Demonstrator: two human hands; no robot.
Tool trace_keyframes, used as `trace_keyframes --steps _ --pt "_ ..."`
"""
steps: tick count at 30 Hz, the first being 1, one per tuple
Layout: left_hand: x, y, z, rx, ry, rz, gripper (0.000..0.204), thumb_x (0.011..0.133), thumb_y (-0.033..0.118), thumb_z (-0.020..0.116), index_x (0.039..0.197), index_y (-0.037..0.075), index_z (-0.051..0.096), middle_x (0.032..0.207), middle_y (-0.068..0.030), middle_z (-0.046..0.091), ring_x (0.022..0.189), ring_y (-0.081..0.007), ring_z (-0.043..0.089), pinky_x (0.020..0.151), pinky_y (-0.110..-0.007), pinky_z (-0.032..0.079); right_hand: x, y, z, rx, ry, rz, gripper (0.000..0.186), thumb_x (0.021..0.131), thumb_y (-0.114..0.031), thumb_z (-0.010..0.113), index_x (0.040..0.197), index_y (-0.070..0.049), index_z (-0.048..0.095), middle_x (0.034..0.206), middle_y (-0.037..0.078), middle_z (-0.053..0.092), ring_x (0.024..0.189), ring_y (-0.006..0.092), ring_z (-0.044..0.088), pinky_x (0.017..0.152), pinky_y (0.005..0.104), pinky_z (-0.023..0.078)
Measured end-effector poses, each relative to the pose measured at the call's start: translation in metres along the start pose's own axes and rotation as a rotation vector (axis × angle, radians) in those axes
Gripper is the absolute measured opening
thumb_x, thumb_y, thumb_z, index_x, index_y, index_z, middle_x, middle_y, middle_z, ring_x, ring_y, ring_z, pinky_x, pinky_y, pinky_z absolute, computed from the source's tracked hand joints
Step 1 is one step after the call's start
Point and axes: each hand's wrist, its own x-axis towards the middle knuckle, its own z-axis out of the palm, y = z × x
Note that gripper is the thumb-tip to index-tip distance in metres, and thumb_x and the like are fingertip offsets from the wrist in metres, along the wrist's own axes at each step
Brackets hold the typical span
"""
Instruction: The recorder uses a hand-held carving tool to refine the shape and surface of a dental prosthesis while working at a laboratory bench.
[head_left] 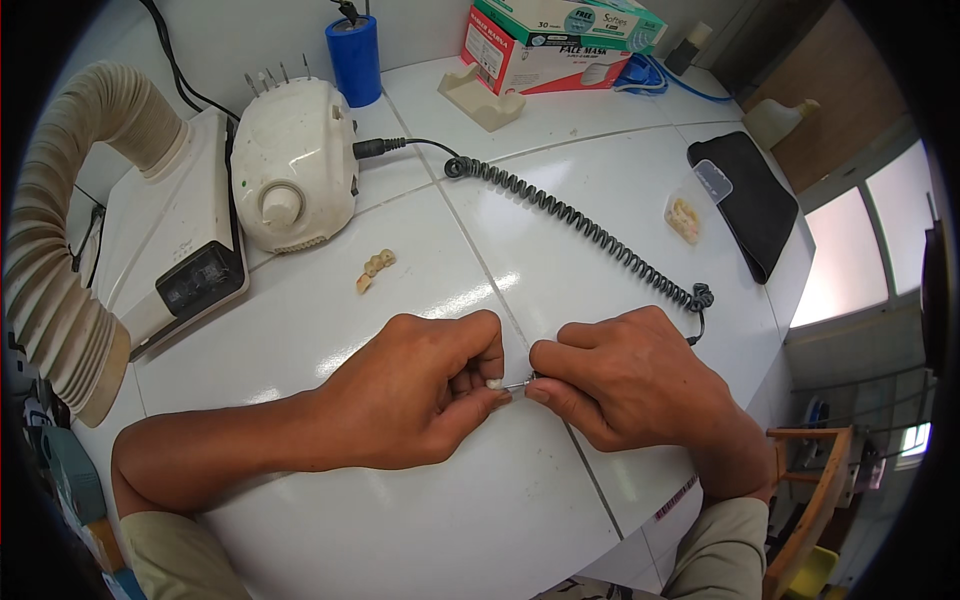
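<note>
Your left hand (420, 385) sits just below the middle of the frame, fingers curled tight around a small pale tooth-like piece (493, 383) pinched at the fingertips. Your right hand (625, 375) meets it from the right, closed in a narrow pinch on a thin metal bur (517, 385) whose tip touches the pale piece (the rest of the tool is hidden inside your fist, so you cannot see its body). A coiled black cord (580, 225) runs from behind your right hand up toward the upper middle of the frame, where it plugs into a rounded white motor unit (293, 165) with a knob on its front. Between that unit and your left hand, a short row of joined yellowish teeth (375, 269) lies on the white bench (400, 520), well apart from your fingers. At the left edge a ribbed beige suction hose (55, 240) curves down beside a white box (185, 235) with a dark panel. Near the top stand a blue cylinder (353, 58) and stacked cardboard boxes (545, 45), with a beige stand (482, 97) in front of them. At the right, a small clear bag (692, 205) holding more pale teeth rests just beside a black pouch (755, 200).
</note>
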Motion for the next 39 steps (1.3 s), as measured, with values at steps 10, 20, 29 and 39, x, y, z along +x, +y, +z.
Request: trace_keyframes --steps 10,20,29,39 --pt "0.0009 0.0000 -0.0003 -0.003 -0.003 0.002 0.019 0.097 0.007 0.080 0.096 0.002 0.062 0.077 -0.0061 0.070 0.063 -0.0115 0.066 0.058 -0.028 0.051 -0.0002 -0.0007 0.0029 0.007 0.012 0.028 0.031 0.111 -0.037 0.064 0.096 -0.011 0.069 0.068 0.007 0.062 0.056 0.0335 0.064 0.055 0.0468 0.045" --pt "-0.0002 -0.0002 -0.0007 -0.005 -0.010 -0.013 0.017 0.098 0.006 0.079 0.098 0.002 0.063 0.078 -0.0071 0.070 0.064 -0.0120 0.067 0.059 -0.028 0.053 -0.0002 0.0013 0.0013 0.006 -0.013 -0.023 0.030 0.111 -0.036 0.065 0.095 -0.010 0.069 0.067 0.007 0.062 0.055 0.0329 0.064 0.054 0.0467 0.045" --pt "-0.0009 0.0000 -0.0002 -0.003 -0.010 -0.017 0.019 0.098 0.006 0.080 0.097 0.003 0.061 0.079 -0.0071 0.071 0.065 -0.0126 0.068 0.058 -0.028 0.053 -0.0001 -0.0010 0.0026 0.009 0.024 0.010 0.030 0.110 -0.036 0.065 0.095 -0.011 0.068 0.067 0.007 0.062 0.055 0.0325 0.064 0.053 0.0455 0.046" --pt "-0.0007 0.0023 -0.0008 -0.010 -0.006 -0.019 0.019 0.098 0.007 0.081 0.096 0.002 0.062 0.078 -0.0061 0.071 0.063 -0.0094 0.067 0.055 -0.027 0.051 0.0000 -0.0011 0.0032 0.002 0.013 0.006 0.029 0.110 -0.035 0.066 0.094 -0.011 0.067 0.067 0.007 0.062 0.054 0.0315 0.064 0.052 0.0453 0.045"
